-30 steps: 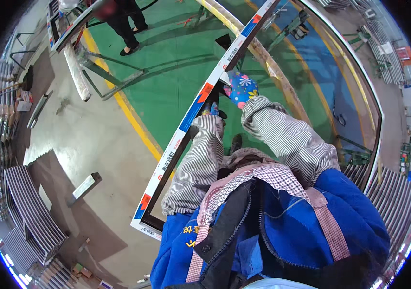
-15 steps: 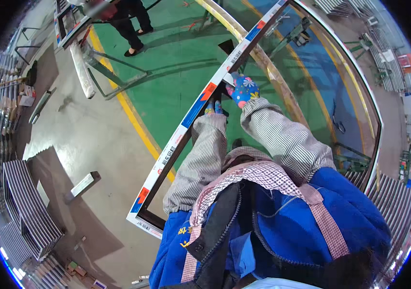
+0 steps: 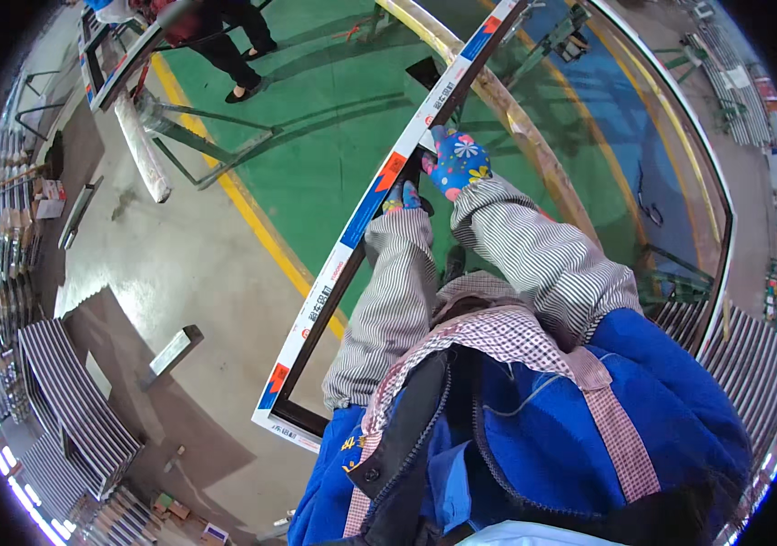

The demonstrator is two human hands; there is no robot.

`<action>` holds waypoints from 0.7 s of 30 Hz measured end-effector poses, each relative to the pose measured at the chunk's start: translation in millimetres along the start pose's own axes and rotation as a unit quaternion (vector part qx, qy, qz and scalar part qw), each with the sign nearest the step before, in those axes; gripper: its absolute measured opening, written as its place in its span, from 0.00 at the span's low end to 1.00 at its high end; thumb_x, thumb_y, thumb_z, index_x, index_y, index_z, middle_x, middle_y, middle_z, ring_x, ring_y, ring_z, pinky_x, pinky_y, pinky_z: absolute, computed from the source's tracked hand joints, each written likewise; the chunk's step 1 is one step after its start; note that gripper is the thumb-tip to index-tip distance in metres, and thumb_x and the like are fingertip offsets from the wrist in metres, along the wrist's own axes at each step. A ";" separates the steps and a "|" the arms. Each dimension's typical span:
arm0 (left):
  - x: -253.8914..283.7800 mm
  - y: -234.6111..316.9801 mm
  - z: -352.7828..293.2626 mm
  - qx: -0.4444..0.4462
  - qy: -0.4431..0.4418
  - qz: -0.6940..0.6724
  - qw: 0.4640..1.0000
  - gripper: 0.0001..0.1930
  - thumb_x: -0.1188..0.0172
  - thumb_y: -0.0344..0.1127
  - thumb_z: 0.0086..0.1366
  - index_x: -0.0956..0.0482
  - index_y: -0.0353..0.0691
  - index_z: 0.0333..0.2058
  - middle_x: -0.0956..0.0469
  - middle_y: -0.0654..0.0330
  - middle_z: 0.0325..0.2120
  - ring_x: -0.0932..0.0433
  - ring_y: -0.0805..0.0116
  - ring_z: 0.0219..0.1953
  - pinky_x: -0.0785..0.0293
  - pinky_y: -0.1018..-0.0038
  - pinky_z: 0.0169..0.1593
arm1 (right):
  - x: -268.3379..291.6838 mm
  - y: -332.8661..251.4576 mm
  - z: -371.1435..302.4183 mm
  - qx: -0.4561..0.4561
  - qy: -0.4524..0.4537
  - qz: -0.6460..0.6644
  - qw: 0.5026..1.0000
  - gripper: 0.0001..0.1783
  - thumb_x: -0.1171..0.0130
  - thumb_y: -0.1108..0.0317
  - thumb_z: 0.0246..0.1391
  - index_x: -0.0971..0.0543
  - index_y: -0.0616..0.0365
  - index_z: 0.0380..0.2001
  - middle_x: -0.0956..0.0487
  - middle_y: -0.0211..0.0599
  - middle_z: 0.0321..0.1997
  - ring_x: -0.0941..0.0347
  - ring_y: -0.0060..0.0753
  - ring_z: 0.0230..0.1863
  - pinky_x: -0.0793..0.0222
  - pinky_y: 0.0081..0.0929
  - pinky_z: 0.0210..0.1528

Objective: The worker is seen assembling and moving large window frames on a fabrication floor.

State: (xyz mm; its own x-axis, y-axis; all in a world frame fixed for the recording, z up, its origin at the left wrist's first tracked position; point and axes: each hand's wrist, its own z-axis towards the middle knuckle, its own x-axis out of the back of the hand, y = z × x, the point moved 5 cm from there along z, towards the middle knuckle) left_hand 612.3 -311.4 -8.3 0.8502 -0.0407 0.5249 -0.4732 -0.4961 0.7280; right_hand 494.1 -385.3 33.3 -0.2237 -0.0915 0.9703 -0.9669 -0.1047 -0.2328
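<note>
A large window frame [image 3: 323, 289] slants across the view, its outer face wrapped in white, blue and orange printed film and its inner edge dark. My left hand [image 3: 402, 197], in a flowered blue glove, has its fingers closed at that inner edge. Just beyond it, my right hand [image 3: 459, 164], in a matching glove, is curled against the same bar. A small white piece [image 3: 427, 141] shows by the right fingertips; whether it is loose or part of the film I cannot tell. The undersides of both hands are hidden.
Past the bar runs a wrapped, curved-looking beam [image 3: 520, 132]. A person's dark trouser legs [image 3: 225, 45] stand far left, near a green metal stand [image 3: 225, 168]. Stacked metal profiles [image 3: 75, 400] lie at the left, with a short profile [image 3: 173, 353] on the floor.
My view has shifted slightly, so the floor things at left sit farther right. Both hands stay at the same stretch of the frame. The white piece remains by the right fingertips.
</note>
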 end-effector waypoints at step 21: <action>26.3 -90.7 -26.8 0.116 0.111 -0.343 0.925 0.16 0.43 0.37 0.62 0.29 0.45 0.48 0.21 0.58 0.32 0.22 0.65 0.30 0.25 0.69 0.32 | -169.3 -23.2 -150.4 -0.264 -0.386 0.738 0.487 0.20 0.53 0.55 0.60 0.30 0.58 0.49 0.24 0.40 0.36 0.27 0.35 0.39 0.31 0.29 0.40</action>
State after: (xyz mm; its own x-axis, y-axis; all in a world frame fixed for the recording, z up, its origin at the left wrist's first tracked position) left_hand 671.4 -244.3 -48.7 0.8513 0.5198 0.0707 0.2451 -0.5134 0.8224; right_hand 535.9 -218.4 -115.8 -0.8070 -0.0484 -0.5886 0.2334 0.8894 -0.3930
